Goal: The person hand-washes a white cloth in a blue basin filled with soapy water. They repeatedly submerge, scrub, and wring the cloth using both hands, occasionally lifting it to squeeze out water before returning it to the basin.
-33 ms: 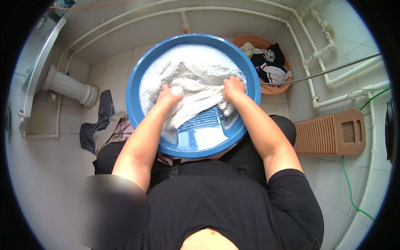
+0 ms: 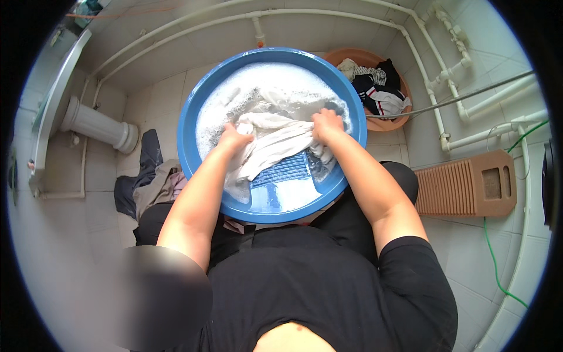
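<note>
I see a blue basin (image 2: 184,126) of smooth, glossy plastic, its built-in washboard (image 2: 284,170) ribbed and shiny with wet. The white garment (image 2: 274,142) on it is soft, soaked, wrinkled cloth, and the suds (image 2: 287,78) look frothy. To my right, a brown washboard (image 2: 446,188) looks like matt, ridged plastic. White pipes (image 2: 328,13) appear smooth and plastic; the black shirt (image 2: 316,264) is matt cloth.

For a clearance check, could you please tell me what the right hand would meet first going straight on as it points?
Past the white cloth it holds, the right hand would probably meet soapy water first, inside the blue basin; depth is unclear.
</note>
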A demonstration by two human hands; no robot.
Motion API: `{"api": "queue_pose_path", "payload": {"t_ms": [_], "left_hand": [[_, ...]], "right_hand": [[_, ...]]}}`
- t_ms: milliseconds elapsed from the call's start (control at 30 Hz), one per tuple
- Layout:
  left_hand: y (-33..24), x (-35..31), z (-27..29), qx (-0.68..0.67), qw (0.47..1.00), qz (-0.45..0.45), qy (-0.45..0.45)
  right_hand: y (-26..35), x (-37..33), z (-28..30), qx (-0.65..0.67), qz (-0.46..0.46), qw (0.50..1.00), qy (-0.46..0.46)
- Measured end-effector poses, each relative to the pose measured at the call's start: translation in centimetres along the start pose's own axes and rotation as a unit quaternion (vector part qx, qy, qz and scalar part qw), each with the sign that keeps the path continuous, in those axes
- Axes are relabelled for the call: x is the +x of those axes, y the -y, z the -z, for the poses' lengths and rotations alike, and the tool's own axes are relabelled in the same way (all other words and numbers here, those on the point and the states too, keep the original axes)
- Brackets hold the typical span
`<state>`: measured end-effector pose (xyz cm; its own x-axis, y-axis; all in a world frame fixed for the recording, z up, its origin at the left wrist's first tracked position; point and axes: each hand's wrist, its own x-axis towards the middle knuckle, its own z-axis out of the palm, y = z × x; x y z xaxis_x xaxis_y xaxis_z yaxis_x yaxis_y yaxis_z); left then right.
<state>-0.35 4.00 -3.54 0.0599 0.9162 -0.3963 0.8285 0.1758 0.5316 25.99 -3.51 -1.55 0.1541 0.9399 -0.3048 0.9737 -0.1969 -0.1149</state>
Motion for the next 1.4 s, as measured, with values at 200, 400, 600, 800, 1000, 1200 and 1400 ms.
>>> {"api": "queue_pose_path", "payload": {"t_ms": [200,400,600,800,1000,1200,1400], "left_hand": [[-0.2,-0.7,1.3,-0.263,0.938,-0.098,0.203],[-2.6,-4.3,-0.5,-0.774,0.565,-0.002,0.286],[-4.2,-4.5,-2.2,-0.751,0.570,0.082,0.322],[-5.0,-5.1,-8.2,-0.804,0.473,-0.222,0.286],[-6.7,-6.8,-5.5,-0.718,0.623,0.110,0.292],[-3.2,-4.2,-7.3,-0.759,0.515,-0.049,0.395],[-7.3,-7.1,-3.0,-0.719,0.622,0.111,0.290]], "right_hand": [[2.5,-1.2,0.4,0.190,0.048,0.975,0.107],[3.6,1.2,-3.2,0.435,0.175,0.876,-0.117],[11.2,-7.8,1.4,0.438,0.363,0.793,-0.218],[9.5,-7.7,1.4,0.272,0.415,0.796,-0.346],[8.4,-4.0,-0.4,0.388,0.142,0.849,-0.328],[8.8,-5.6,-0.3,0.351,0.247,0.861,-0.273],[1.9,0.2,-1.2,0.231,-0.042,0.958,-0.163]]}}
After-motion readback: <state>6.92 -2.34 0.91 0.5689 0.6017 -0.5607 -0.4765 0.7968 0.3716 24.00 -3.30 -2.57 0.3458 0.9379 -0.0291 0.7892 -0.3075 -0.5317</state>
